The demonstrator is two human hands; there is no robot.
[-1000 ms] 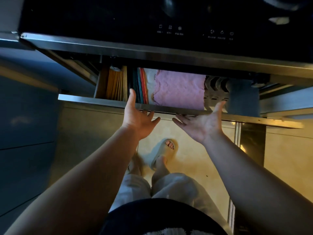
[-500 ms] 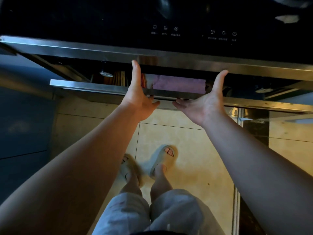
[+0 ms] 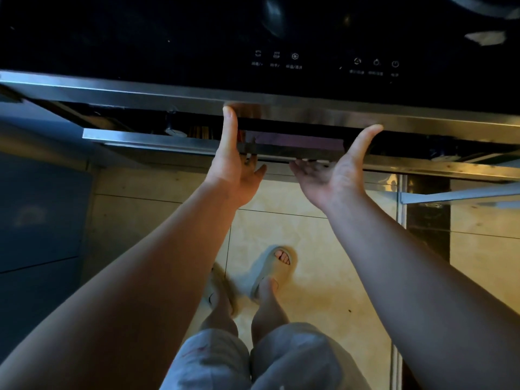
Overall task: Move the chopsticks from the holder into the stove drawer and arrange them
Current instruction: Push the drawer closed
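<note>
- The left hand (image 3: 233,167) and right hand (image 3: 334,175) are both lying unclenched, with fingers flat against the front edge of the drawer (image 3: 146,139) and thumbs pointing up.
- The drawer is showing only a narrow gap.
- The chopsticks (image 3: 201,131) are lying inside, toward its left end.
- A pink cloth (image 3: 295,139) is lying mid-drawer.

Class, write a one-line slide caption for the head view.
Left hand and right hand press the nearly shut stove drawer; chopsticks and a pink cloth show inside.
</note>
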